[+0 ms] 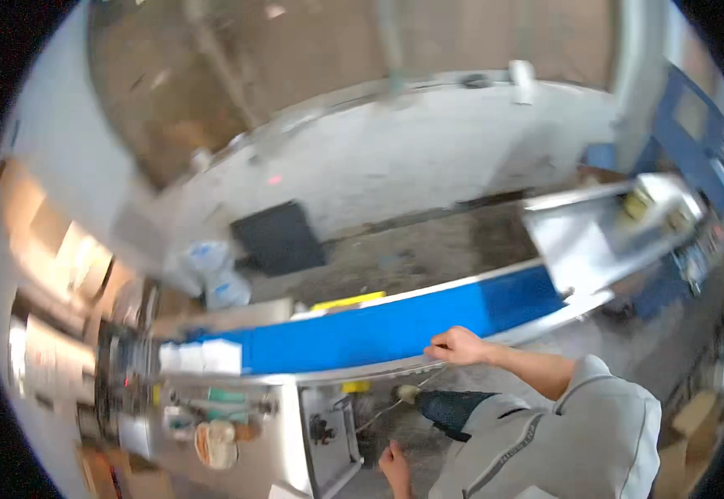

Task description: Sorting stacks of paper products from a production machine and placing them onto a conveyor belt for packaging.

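My right hand (458, 346) is loosely closed over the near edge of a blue conveyor belt (370, 330), with nothing seen in it. I cannot tell whether it touches the belt's rim. My left hand (394, 467) hangs lower, close to a pale open-topped box or shelf (341, 478); its fingers look curled, though blurred, and no object shows in them. White sheets or packets (201, 357) lie in a row at the left end of the belt.
A metal tray table (574, 241) stands at the belt's right end. To the left are a dark machine (125, 366) and a worktop (262, 461) with a round tub (215, 443). Behind the belt lie a black panel (279, 239) and clear plastic bags (219, 274).
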`<state>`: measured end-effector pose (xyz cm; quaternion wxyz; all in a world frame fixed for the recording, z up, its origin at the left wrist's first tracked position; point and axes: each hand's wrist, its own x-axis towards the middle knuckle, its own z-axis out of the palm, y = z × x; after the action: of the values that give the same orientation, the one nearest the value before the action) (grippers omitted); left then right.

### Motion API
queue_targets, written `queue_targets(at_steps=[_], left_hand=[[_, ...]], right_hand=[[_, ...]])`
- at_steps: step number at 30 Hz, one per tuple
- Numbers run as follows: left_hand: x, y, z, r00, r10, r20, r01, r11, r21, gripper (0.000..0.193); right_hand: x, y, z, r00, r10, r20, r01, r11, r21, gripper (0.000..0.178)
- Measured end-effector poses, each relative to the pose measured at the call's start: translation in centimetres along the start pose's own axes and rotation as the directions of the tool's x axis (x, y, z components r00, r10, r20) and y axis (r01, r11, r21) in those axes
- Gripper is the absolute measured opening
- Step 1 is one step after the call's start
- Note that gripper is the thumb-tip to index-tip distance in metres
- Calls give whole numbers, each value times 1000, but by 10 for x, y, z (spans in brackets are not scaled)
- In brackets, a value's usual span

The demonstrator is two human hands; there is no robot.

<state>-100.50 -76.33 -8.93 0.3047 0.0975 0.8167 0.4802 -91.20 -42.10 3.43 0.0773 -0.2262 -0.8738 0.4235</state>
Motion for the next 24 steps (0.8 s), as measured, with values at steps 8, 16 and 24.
queue_targets(at_steps=[8, 16, 24], left_hand=[[-37, 39, 152, 827, 215, 520, -213, 975, -64, 22], [-119, 68, 318, 537, 322, 780, -387, 915, -111, 30], [-270, 117, 490, 410, 178, 895, -342, 939, -30, 29]], right_hand=[[-248, 100, -76, 898, 258, -357, -313, 944, -107, 21], [-455, 160, -128, 778, 491, -392, -500, 862, 88, 25], [-664, 264, -164, 645, 571, -508, -576, 800, 169, 29]])
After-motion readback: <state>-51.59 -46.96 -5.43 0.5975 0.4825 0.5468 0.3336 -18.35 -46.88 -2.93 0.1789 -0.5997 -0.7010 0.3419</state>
